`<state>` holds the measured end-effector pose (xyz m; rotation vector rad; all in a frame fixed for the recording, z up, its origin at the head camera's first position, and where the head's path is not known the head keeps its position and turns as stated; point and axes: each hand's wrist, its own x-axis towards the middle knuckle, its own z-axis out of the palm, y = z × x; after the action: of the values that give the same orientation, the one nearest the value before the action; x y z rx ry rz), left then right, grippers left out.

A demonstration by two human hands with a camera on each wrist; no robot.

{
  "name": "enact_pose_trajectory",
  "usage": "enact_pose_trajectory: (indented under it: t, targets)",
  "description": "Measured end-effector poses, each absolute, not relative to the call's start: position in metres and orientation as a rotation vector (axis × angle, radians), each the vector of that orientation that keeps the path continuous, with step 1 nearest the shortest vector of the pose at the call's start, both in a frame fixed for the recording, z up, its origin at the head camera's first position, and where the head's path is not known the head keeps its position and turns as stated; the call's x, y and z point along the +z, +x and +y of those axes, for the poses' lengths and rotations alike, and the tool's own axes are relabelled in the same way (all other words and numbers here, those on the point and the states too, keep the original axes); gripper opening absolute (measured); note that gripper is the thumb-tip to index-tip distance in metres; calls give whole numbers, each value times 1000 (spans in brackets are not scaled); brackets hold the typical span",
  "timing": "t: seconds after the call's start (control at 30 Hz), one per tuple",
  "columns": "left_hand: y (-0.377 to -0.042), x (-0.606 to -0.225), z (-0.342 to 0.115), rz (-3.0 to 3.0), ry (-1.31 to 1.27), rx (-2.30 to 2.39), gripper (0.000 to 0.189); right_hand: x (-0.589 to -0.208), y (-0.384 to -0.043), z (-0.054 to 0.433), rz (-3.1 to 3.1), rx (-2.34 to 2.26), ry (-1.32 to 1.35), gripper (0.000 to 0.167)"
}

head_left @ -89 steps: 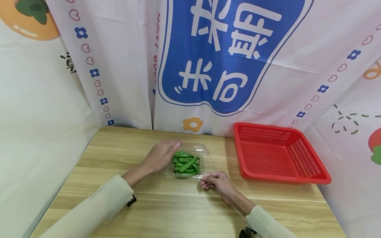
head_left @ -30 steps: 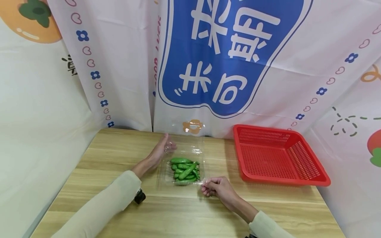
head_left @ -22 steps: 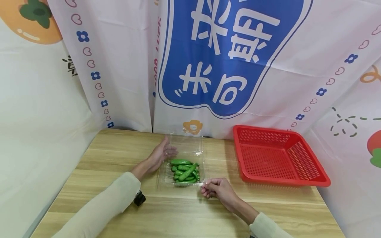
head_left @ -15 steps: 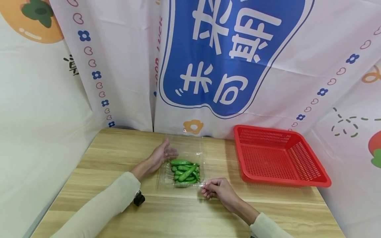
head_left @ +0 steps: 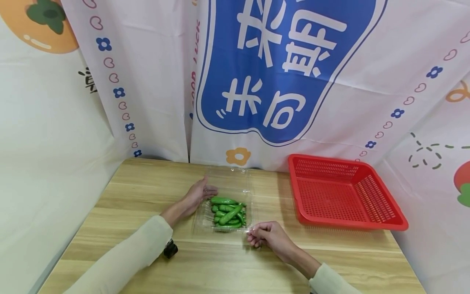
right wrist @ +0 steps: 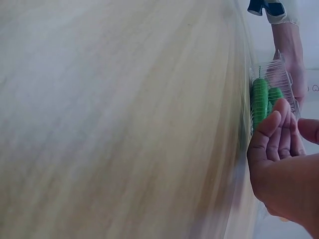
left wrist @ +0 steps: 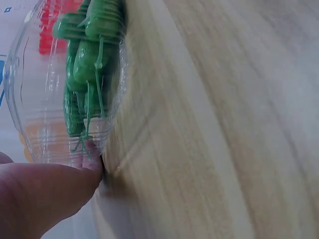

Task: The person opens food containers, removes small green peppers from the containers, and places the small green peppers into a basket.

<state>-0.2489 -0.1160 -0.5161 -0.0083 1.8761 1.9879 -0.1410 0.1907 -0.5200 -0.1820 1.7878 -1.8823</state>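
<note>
Several green chili peppers [head_left: 230,213] lie in a clear plastic clamshell box [head_left: 205,227] on the wooden table. Its see-through lid [head_left: 227,179] is folded back toward the rear wall. My left hand [head_left: 192,199] is at the box's rear left corner, fingers extended along the plastic and thumb raised. In the left wrist view a fingertip [left wrist: 92,172] meets the end of the box, with pepper stems showing through the wall. At the front right corner, my right hand [head_left: 271,237] holds the rim with curled fingers; the right wrist view shows its thumb [right wrist: 309,130] beside that edge.
A red perforated basket [head_left: 327,200] stands at the rear right of the wooden table [head_left: 205,265], right of the box. A printed cloth [head_left: 165,102] hangs behind the table's rear edge. Dark wrist devices [head_left: 170,249] sit by the sleeves.
The lid has swung up from over the peppers and now leans back, lower than a second ago. My left hand moved off the box top to its rear left. My right hand stayed at the corner.
</note>
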Motion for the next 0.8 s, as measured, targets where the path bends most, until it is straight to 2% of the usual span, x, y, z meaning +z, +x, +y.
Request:
enact_pose_trajectory:
  t: [0.57, 0.8]
  targets:
    - [-229, -512, -113, 1934, -9, 2020, 64, -508, -142, 203, 2065, -1676, -229, 27]
    - [-214, -506, -113, 1950, -51, 1987, 68, -492, -146, 206, 2626, -1286, -492, 25]
